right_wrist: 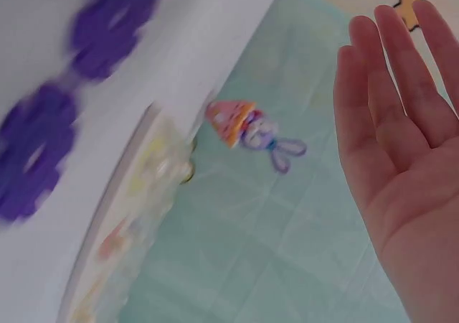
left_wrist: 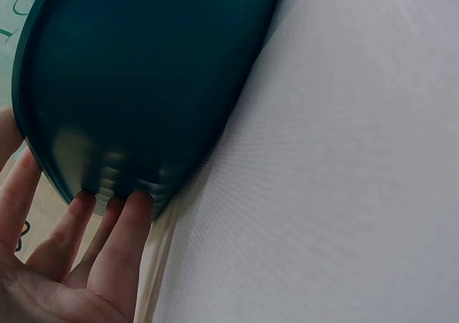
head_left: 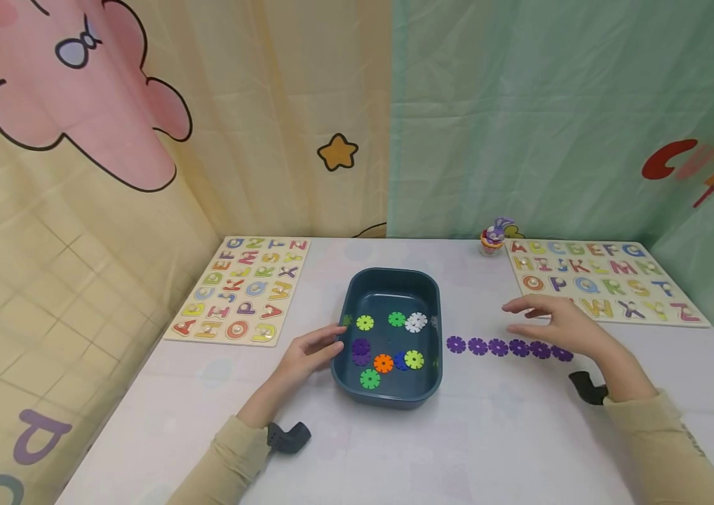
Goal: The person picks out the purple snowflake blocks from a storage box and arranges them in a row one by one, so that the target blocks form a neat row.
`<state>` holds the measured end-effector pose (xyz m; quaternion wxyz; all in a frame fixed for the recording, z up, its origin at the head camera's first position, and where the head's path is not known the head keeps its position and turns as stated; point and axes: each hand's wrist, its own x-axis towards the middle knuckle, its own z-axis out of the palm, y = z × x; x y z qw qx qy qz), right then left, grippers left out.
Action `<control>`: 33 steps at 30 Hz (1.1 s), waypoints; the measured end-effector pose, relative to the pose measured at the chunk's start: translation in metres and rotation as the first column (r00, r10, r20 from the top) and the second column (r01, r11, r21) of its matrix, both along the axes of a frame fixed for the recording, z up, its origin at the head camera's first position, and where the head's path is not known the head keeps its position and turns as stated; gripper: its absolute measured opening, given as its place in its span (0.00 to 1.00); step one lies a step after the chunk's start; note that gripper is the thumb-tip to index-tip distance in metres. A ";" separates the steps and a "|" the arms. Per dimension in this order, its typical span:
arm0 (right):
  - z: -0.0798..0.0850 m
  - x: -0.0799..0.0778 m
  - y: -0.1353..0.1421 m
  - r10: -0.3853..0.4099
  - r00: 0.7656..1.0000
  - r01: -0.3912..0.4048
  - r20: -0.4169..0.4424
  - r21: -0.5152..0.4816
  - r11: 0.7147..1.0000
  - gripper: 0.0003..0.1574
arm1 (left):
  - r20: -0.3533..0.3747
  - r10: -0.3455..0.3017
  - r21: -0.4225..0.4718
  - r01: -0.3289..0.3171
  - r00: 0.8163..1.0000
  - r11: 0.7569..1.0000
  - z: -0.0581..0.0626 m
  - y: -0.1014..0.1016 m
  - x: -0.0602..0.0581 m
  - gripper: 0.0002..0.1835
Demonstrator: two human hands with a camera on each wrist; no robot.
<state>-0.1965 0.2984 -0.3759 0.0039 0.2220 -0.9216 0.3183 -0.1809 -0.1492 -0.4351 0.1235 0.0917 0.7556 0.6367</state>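
A dark teal plastic bin (head_left: 388,289) stands on the table with several notched plastic discs inside: white, yellow-green, green, orange, blue and purple. My left hand (head_left: 303,356) is at its left side; in the left wrist view the extended fingers (left_wrist: 122,258) touch the bin's wall (left_wrist: 143,72). To the right of the bin, purple notched discs (head_left: 498,347) lie in a straight row. Over the row's right end hovers my right hand (head_left: 562,326), its fingers apart from the thumb and holding nothing. The right wrist view shows its bare palm (right_wrist: 423,201) beside the blurred purple discs (right_wrist: 36,151).
A wooden alphabet puzzle board (head_left: 240,291) lies at the left, and another board (head_left: 603,280) at the back right. A small purple rabbit figure (head_left: 494,237) in a cup stands at the table's back edge. Printed curtains (head_left: 515,119) hang behind the table.
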 end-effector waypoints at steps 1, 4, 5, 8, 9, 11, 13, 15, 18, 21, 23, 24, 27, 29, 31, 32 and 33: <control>0.001 -0.003 -0.006 0.015 1.000 -0.015 -0.010 -0.005 1.000 0.23 | 0.000 -0.002 0.001 0.002 1.000 1.000 0.000 0.000 0.000 0.25; 0.005 -0.011 -0.024 0.055 0.998 -0.055 -0.029 -0.020 0.998 0.23 | 0.000 -0.005 0.006 0.005 1.000 1.000 0.000 0.000 0.000 0.25; 0.006 -0.013 -0.030 0.069 0.997 -0.070 -0.035 -0.026 0.997 0.23 | 0.001 -0.007 0.008 0.007 1.000 1.000 0.000 0.000 0.000 0.25; 0.008 -0.020 -0.050 0.108 0.993 -0.109 -0.038 -0.051 0.993 0.21 | 0.003 -0.007 0.010 0.007 1.000 1.000 0.000 0.000 0.000 0.25; 0.009 -0.022 -0.057 0.124 0.991 -0.127 -0.042 -0.061 0.990 0.21 | 0.002 -0.007 0.011 0.007 1.000 1.000 0.001 0.000 0.000 0.25; 0.010 -0.025 -0.070 0.164 0.985 -0.168 -0.051 -0.078 0.983 0.20 | -0.001 -0.009 0.016 0.009 1.000 1.000 0.001 0.000 0.000 0.26; 0.010 -0.028 -0.084 0.204 0.977 -0.208 -0.054 -0.085 0.974 0.20 | -0.003 -0.010 0.014 0.010 1.000 1.000 0.000 0.000 0.000 0.26; 0.010 -0.031 -0.096 0.247 0.968 -0.251 -0.051 -0.084 0.964 0.20 | -0.005 -0.011 0.014 0.011 1.000 1.000 0.000 0.000 0.000 0.26; 0.009 -0.035 -0.113 0.298 0.954 -0.299 -0.024 -0.069 0.952 0.21 | -0.005 -0.014 0.013 0.015 1.000 1.000 0.000 -0.001 0.000 0.26; 0.009 -0.038 -0.128 0.344 0.939 -0.342 0.009 -0.067 0.937 0.21 | -0.005 -0.016 0.017 0.016 1.000 1.000 0.001 -0.001 0.000 0.26; 0.008 -0.041 -0.137 0.377 0.926 -0.374 0.025 -0.066 0.925 0.22 | -0.004 -0.014 0.014 0.014 1.000 1.000 0.001 0.000 0.001 0.26; 0.008 -0.042 -0.142 0.390 0.920 -0.387 0.033 -0.068 0.920 0.22 | -0.003 -0.011 0.014 0.011 1.000 1.000 0.001 0.000 0.001 0.26; 0.007 -0.045 -0.155 0.436 0.899 -0.434 0.045 -0.050 0.900 0.24 | -0.003 -0.007 0.015 0.007 1.000 1.000 0.002 0.000 0.001 0.26; 0.006 -0.048 -0.163 0.459 0.887 -0.459 0.051 -0.021 0.888 0.25 | -0.002 -0.004 0.017 0.004 1.000 1.000 0.003 0.000 0.002 0.26; 0.004 -0.049 -0.170 0.478 0.877 -0.479 0.055 0.012 0.878 0.27 | -0.003 -0.003 0.016 0.003 1.000 1.000 0.003 0.001 0.002 0.26; 0.004 -0.050 -0.173 0.484 0.873 -0.486 0.056 0.027 0.874 0.27 | -0.003 -0.002 0.017 0.002 1.000 1.000 0.003 0.001 0.002 0.26; 0.003 -0.051 -0.176 0.489 0.870 -0.491 0.057 0.039 0.870 0.27 | -0.004 -0.002 0.017 0.002 1.000 1.000 0.003 0.001 0.002 0.25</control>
